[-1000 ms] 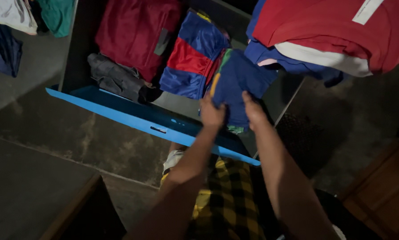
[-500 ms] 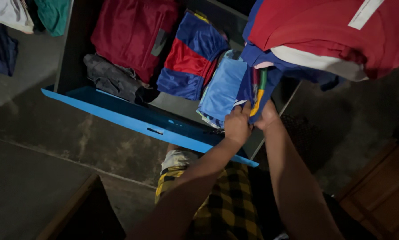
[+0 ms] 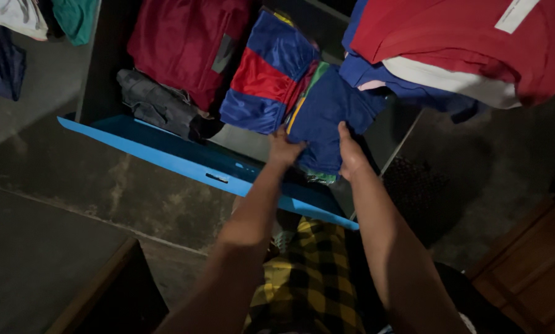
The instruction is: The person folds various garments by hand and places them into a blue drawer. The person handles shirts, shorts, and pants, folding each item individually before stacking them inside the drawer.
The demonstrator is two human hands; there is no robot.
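Two hands: left hand (image 3: 285, 147) and right hand (image 3: 350, 158) clamp the near edge of a folded dark blue garment (image 3: 327, 117) — fingers closed on cloth.
Head view, place: in the open drawer (image 3: 184, 162), right part, just beside the red-and-blue striped garment (image 3: 266, 74); a maroon one (image 3: 181, 46) lies far left.
Handling: likely light, soft, floppy — best gripped at both near corners, or supported flat from beneath.
Axis: long side runs near to far, tilted slightly right, fold edge facing left.

Dark blue garment (image 3: 327, 117) now folded shut
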